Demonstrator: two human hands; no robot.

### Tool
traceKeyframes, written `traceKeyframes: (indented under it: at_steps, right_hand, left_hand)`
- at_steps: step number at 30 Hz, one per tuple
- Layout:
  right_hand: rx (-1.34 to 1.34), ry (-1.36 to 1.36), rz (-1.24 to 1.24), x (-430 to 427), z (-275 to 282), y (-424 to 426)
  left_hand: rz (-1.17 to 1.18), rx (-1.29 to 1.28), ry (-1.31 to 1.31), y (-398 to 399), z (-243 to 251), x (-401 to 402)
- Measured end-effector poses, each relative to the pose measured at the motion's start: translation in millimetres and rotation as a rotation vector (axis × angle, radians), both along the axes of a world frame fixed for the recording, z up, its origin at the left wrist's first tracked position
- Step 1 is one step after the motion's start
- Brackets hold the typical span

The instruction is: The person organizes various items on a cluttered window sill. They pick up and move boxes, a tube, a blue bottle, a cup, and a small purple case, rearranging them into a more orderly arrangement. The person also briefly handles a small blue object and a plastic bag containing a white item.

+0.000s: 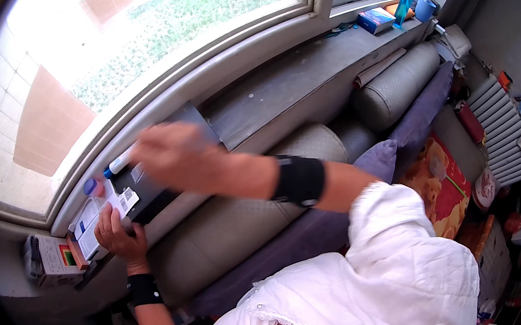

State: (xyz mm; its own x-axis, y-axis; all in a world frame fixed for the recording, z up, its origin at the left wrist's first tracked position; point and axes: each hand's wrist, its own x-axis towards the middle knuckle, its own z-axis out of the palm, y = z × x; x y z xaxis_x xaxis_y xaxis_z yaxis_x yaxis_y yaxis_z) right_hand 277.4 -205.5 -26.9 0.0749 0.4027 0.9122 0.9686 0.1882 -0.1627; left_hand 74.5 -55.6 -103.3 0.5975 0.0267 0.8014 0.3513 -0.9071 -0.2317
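Note:
My left hand (119, 233) rests at the near side of a white box (89, 232) at the left end of the windowsill; whether it grips anything is unclear. My right hand (173, 154) is blurred above a dark flat case (148, 192), its fingers curled, and what it may hold cannot be made out. A white tube with a blue cap (120, 162) lies just left of my right hand. Beside it stands a small pink jar with a purple lid (93, 188). A white card with printing (128, 200) lies between my hands.
A carton (51, 261) stands at the sill's left end. The grey sill (270, 89) runs right to a blue box (376, 20), a blue spray bottle (405, 4) and a blue cup (425, 8). Grey sofa bolsters (224, 226) and purple cushions (281, 246) lie below it.

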Motion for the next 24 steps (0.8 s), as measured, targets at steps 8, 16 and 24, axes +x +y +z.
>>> traceKeyframes:
  at_steps: [8, 16, 24]
  right_hand:
    - [-0.358, 0.174, -0.961, 263.6, -60.1, -195.2]
    - [-0.486, 0.58, -1.157, 371.8, -71.8, -213.1]
    - [-0.54, 0.69, -1.117, 407.6, -65.4, -202.2]
  left_hand:
    - [0.0, 0.009, 0.012, 1.4, 3.8, -1.9]
    - [0.038, 0.042, 0.046, 3.3, 1.5, -2.4]
    - [0.1, 0.063, 0.051, -0.8, 2.8, -2.0]
